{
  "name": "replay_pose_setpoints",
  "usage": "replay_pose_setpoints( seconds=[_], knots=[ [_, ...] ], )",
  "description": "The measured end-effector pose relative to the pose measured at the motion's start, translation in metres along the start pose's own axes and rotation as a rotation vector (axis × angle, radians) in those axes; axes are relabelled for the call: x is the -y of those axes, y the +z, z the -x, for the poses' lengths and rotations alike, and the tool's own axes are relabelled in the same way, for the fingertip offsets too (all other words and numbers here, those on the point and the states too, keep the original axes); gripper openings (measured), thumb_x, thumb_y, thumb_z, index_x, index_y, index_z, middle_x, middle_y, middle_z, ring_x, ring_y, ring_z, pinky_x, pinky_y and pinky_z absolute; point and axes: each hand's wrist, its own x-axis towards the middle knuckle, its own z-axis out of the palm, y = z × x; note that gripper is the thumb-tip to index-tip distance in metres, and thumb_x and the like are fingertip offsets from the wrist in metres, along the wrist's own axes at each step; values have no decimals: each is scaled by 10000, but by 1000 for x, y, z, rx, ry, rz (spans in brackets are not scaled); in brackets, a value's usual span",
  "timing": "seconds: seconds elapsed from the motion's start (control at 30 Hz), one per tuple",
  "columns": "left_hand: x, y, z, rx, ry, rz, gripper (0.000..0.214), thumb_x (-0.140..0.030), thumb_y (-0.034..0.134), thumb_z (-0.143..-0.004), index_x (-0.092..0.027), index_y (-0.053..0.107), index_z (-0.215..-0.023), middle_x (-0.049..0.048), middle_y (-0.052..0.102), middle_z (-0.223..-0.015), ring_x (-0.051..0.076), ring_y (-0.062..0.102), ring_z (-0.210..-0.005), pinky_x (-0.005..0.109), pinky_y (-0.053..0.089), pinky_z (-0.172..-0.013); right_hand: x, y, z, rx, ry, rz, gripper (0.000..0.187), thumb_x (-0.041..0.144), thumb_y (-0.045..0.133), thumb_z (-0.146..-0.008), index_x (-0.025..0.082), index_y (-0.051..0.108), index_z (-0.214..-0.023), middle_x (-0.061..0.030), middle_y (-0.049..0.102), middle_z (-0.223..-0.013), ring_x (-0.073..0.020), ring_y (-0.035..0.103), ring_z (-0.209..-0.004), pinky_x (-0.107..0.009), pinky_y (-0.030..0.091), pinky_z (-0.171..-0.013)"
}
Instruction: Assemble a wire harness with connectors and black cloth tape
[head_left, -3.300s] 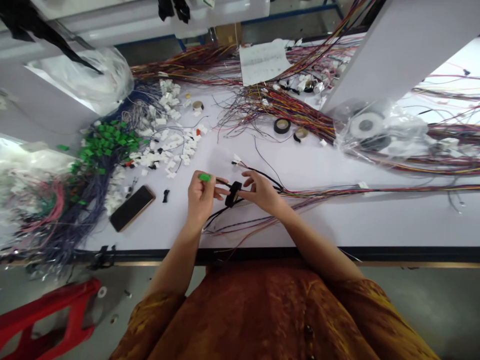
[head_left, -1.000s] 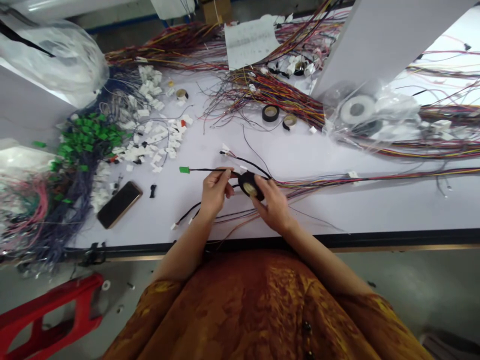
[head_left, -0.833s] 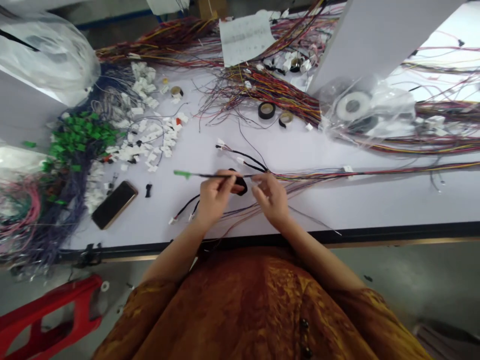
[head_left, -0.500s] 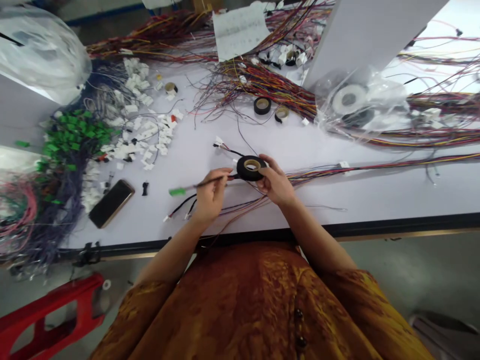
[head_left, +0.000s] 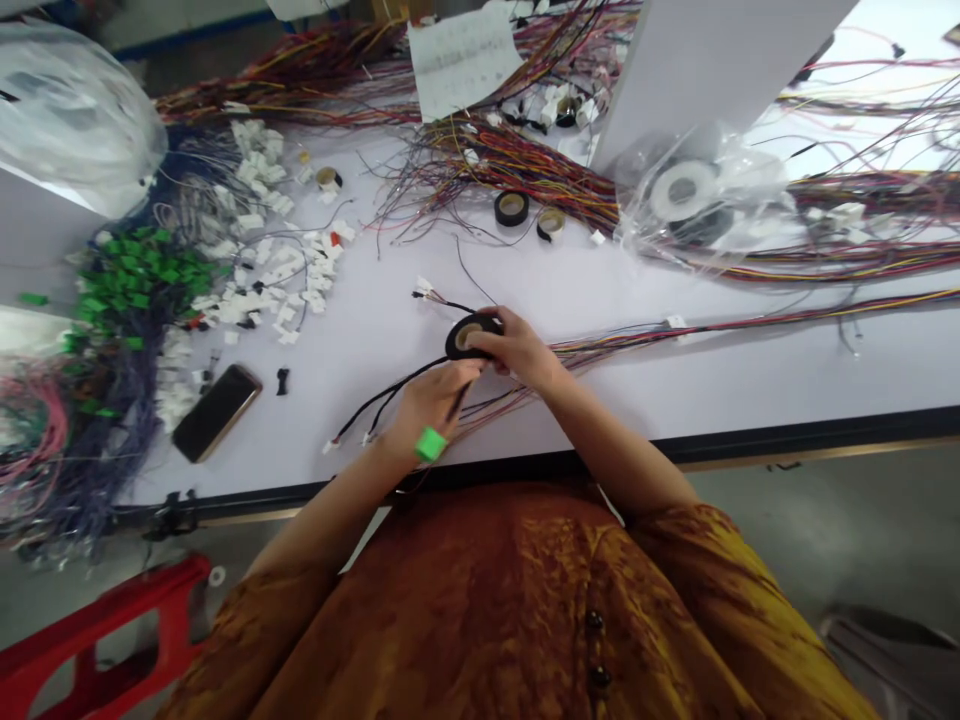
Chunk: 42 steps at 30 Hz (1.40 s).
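Note:
My left hand (head_left: 429, 398) is closed, pinching a black-taped wire branch that ends in a green connector (head_left: 430, 444) hanging by my wrist. My right hand (head_left: 519, 350) grips a roll of black tape (head_left: 466, 335) right above the left hand's fingers. Both hands meet over the near part of the white table (head_left: 675, 385). A long multicoloured wire harness (head_left: 720, 325) runs from my hands off to the right. Thin black branches with small white connectors (head_left: 352, 425) trail left of my left hand.
A phone (head_left: 216, 412) lies at the near left. Heaps of green connectors (head_left: 142, 280) and white connectors (head_left: 285, 270) cover the left side. Two tape rolls (head_left: 511, 208) sit further back, by a bag with reels (head_left: 686, 195). Wire bundles (head_left: 517, 165) fill the far side.
The green connector has swung from pointing left down to my left wrist. My right hand has carried the tape roll left and around the wire, close over my left fingers.

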Motion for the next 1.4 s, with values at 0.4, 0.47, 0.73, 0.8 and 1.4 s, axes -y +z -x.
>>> replay_pose_setpoints(
  seconds=[0.4,0.47,0.73,0.8,1.4],
  knots=[
    [1,2,-29,-203,-397,412,266,-484,520,-972,-223,572,-984,61,749,-934,159,741,-752,258,597,-634,-29,3,72,-201,-522,381,190,345,616,-878,225,556,-1012,-89,635,-1083,-134,603,-736,-291,537,-638],
    [-13,-1,-21,-55,-178,185,230,-416,523,-978,-220,641,-994,81,748,-1017,192,736,-927,318,606,-812,-16,4,52,-169,-344,162,349,394,646,-863,221,511,-1135,-37,641,-914,-98,545,-586,-242,466,-496],
    [15,-1,-3,-244,-410,505,256,-455,563,-959,-214,642,-996,80,753,-991,172,741,-857,313,612,-761,-18,-30,25,-194,-18,-217,449,341,695,-755,241,525,-1158,92,507,-635,-24,311,-364,-170,185,-330],
    [29,8,-10,-188,-463,668,336,-488,699,-858,-215,644,-1046,88,748,-1053,169,740,-860,290,608,-731,-25,-36,30,-236,-29,-202,430,356,700,-741,243,508,-1108,78,553,-697,-35,376,-369,-177,227,-320],
    [-24,24,-38,154,10,-94,216,-259,478,-982,-178,661,-899,60,748,-927,166,730,-842,259,577,-753,-25,-18,48,-258,-306,185,445,442,625,-864,178,559,-1216,-87,672,-1080,-138,623,-753,-284,548,-653]
  ],
)
